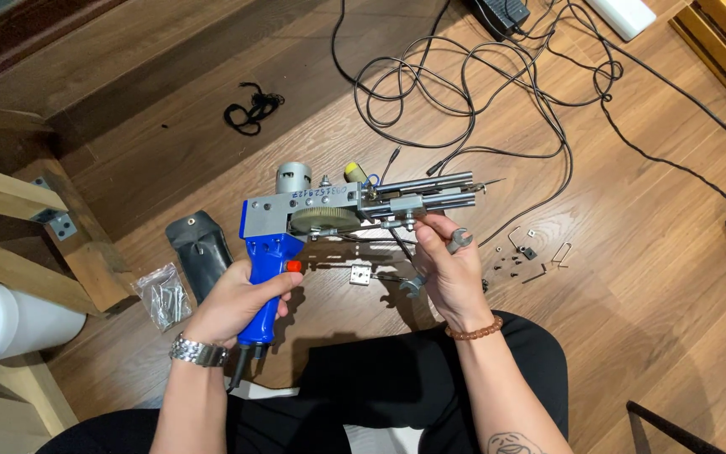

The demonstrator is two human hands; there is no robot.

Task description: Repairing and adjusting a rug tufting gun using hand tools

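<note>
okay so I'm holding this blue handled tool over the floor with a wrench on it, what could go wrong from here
1. Your left hand grips the blue handle close to the orange trigger; with the cord attached, an accidental press might start the gear near your right hand.
2. The wrench could slip off.
3. The small loose screws on the wood floor could scatter or get lost.

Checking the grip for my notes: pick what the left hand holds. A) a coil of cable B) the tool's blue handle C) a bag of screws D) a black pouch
B: the left hand wraps the blue handle of the tufting gun, while the black pouch lies on the floor.
</note>
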